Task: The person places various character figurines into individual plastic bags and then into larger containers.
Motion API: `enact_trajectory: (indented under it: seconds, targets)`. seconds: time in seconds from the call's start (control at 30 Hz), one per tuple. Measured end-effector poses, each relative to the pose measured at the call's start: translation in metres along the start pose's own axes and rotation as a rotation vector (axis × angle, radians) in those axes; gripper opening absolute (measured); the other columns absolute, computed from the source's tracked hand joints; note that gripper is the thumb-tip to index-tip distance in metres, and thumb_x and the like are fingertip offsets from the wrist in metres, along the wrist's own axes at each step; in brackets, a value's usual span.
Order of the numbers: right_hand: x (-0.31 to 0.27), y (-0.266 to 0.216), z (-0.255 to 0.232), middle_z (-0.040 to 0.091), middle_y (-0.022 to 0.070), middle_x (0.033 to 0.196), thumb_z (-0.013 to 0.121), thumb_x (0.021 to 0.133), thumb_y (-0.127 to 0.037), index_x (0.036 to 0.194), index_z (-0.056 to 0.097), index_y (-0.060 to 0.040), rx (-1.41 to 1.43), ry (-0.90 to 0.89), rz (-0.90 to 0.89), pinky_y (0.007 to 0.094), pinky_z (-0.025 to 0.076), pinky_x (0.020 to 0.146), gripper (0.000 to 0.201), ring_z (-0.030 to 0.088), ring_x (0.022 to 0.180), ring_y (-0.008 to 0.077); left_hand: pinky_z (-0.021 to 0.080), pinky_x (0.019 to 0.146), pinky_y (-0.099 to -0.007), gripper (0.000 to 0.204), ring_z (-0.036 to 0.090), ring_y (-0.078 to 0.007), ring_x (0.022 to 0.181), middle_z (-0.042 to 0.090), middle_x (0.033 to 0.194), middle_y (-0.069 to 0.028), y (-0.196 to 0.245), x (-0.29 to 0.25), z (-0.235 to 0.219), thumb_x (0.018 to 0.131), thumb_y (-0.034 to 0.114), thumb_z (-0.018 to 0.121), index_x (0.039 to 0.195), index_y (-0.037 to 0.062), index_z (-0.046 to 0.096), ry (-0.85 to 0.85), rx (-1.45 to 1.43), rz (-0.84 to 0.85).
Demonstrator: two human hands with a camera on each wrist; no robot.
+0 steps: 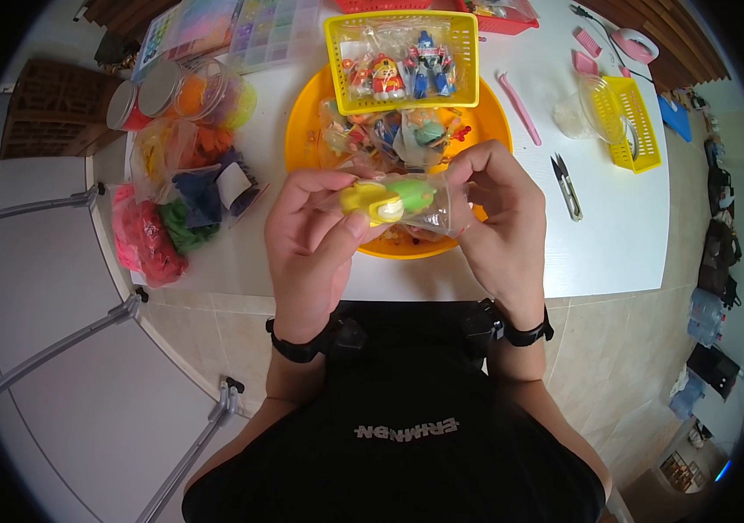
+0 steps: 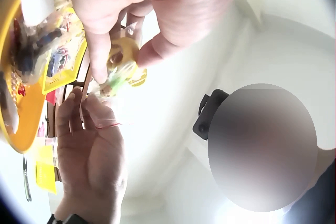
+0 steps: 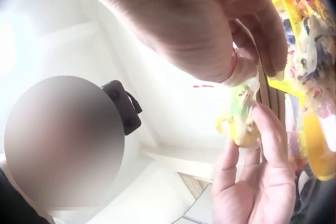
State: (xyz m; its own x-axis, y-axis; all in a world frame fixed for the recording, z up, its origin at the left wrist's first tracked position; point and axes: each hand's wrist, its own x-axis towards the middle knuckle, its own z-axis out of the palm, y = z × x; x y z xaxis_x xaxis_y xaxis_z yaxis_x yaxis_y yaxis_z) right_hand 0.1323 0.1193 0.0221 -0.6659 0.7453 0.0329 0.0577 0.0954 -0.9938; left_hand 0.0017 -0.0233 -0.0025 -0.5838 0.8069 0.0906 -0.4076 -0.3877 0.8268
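Observation:
A small toy (image 1: 376, 202), yellow at one end and green at the other, sits inside a clear plastic bag (image 1: 443, 218). My left hand (image 1: 306, 248) pinches the yellow end between thumb and fingers. At the bag's other end, my right hand (image 1: 507, 218) pinches the plastic beside the green part. A thin red line shows on the bag near the right fingers in the right wrist view. Both hands hold the toy up in front of an orange round tray (image 1: 302, 131) that carries several bagged toys (image 1: 415, 135).
A yellow basket (image 1: 402, 106) with bagged figures stands at the tray's back. Jars (image 1: 206, 91) and colourful bags (image 1: 149, 240) crowd the left. To the right lie pink tweezers (image 1: 520, 109), thread snips (image 1: 568, 187) and another yellow basket (image 1: 642, 122).

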Motion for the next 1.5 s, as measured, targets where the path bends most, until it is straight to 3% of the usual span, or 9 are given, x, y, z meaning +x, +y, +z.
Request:
enact_trajectory:
  seconds: [0.1, 0.3, 0.4, 0.63, 0.8, 1.03, 1.2, 1.33, 1.5]
  targets:
    - [0.0, -0.005, -0.003, 0.066, 0.0065, 0.094, 0.065, 0.085, 0.005, 0.099, 0.062, -0.001, -0.034, -0.053, 0.051, 0.0282, 0.056, 0.077, 0.016, 0.067, 0.083, 0.0165, 0.052, 0.109, -0.0486, 0.032, 0.06, -0.0305, 0.127, 0.055, 0.136, -0.0224, 0.0, 0.0, 0.0, 0.098, -0.004, 0.051, 0.131, -0.0036, 0.048, -0.026, -0.135, -0.067]
    - [0.006, -0.003, -0.011, 0.068, 0.0119, 0.107, 0.074, 0.079, 0.004, 0.105, 0.065, 0.0012, -0.137, -0.186, -0.182, 0.0349, 0.055, 0.084, 0.028, 0.068, 0.096, 0.0282, 0.053, 0.107, -0.0491, 0.035, 0.059, -0.0306, 0.13, 0.058, 0.137, -0.0218, -0.003, 0.001, 0.005, 0.101, -0.002, 0.056, 0.135, -0.0043, 0.048, 0.074, -0.187, -0.139]
    - [0.01, -0.007, -0.014, 0.068, 0.0124, 0.112, 0.079, 0.077, 0.0, 0.107, 0.068, 0.0009, -0.263, -0.177, -0.321, 0.0344, 0.055, 0.085, 0.032, 0.068, 0.098, 0.0294, 0.055, 0.105, -0.0493, 0.034, 0.062, -0.0297, 0.125, 0.061, 0.135, -0.021, -0.005, 0.002, 0.004, 0.103, 0.002, 0.057, 0.136, -0.0049, 0.051, 0.103, -0.15, -0.119]
    - [0.006, -0.006, -0.01, 0.068, 0.0119, 0.114, 0.082, 0.078, -0.005, 0.112, 0.071, 0.0012, -0.232, -0.159, -0.321, 0.0347, 0.055, 0.087, 0.036, 0.069, 0.1, 0.0275, 0.061, 0.096, -0.0489, 0.025, 0.066, -0.0298, 0.119, 0.065, 0.13, -0.0192, -0.007, 0.001, 0.003, 0.105, 0.009, 0.058, 0.122, -0.0074, 0.063, 0.175, -0.076, -0.063]
    - [0.006, 0.001, -0.012, 0.067, 0.0125, 0.114, 0.08, 0.081, -0.004, 0.113, 0.072, 0.0015, -0.199, -0.133, -0.348, 0.0326, 0.055, 0.086, 0.034, 0.068, 0.1, 0.025, 0.063, 0.092, -0.0459, 0.023, 0.071, -0.0235, 0.104, 0.07, 0.116, -0.0165, -0.008, 0.002, 0.003, 0.105, 0.013, 0.058, 0.113, -0.0076, 0.065, 0.202, 0.05, -0.037]
    - [0.003, 0.004, -0.003, 0.063, 0.0133, 0.122, 0.075, 0.087, -0.003, 0.115, 0.069, 0.0044, -0.005, 0.035, -0.204, 0.0303, 0.055, 0.085, 0.029, 0.066, 0.103, 0.0196, 0.065, 0.083, -0.0419, 0.018, 0.071, -0.0167, 0.094, 0.069, 0.102, -0.0081, -0.013, 0.002, 0.005, 0.107, 0.014, 0.055, 0.102, -0.0008, 0.063, 0.271, 0.215, 0.0]
    - [0.004, 0.004, -0.01, 0.064, 0.0106, 0.123, 0.069, 0.095, -0.004, 0.117, 0.065, 0.0049, 0.199, 0.146, -0.118, 0.0284, 0.055, 0.087, 0.025, 0.066, 0.104, 0.0157, 0.065, 0.081, -0.0375, 0.018, 0.072, -0.0169, 0.086, 0.071, 0.099, -0.0116, -0.011, 0.006, -0.003, 0.107, 0.014, 0.054, 0.104, -0.0021, 0.061, 0.361, 0.229, -0.065]
    - [0.004, -0.001, -0.017, 0.069, 0.0101, 0.114, 0.066, 0.099, -0.007, 0.126, 0.06, 0.0041, 0.308, 0.06, -0.025, 0.0282, 0.056, 0.086, 0.03, 0.066, 0.1, 0.0131, 0.063, 0.072, -0.0299, 0.019, 0.071, -0.0142, 0.083, 0.07, 0.097, -0.0108, -0.004, 0.008, -0.009, 0.107, 0.013, 0.054, 0.102, -0.0034, 0.061, 0.352, 0.307, -0.147]
    - [0.007, -0.003, -0.013, 0.07, 0.0084, 0.11, 0.062, 0.101, -0.012, 0.127, 0.061, 0.0037, 0.275, 0.016, 0.054, 0.0275, 0.053, 0.087, 0.03, 0.066, 0.097, 0.0119, 0.06, 0.071, -0.0261, 0.019, 0.07, -0.0132, 0.082, 0.071, 0.1, -0.0116, -0.01, 0.009, -0.009, 0.104, 0.013, 0.059, 0.114, -0.0031, 0.061, 0.328, 0.544, -0.137]
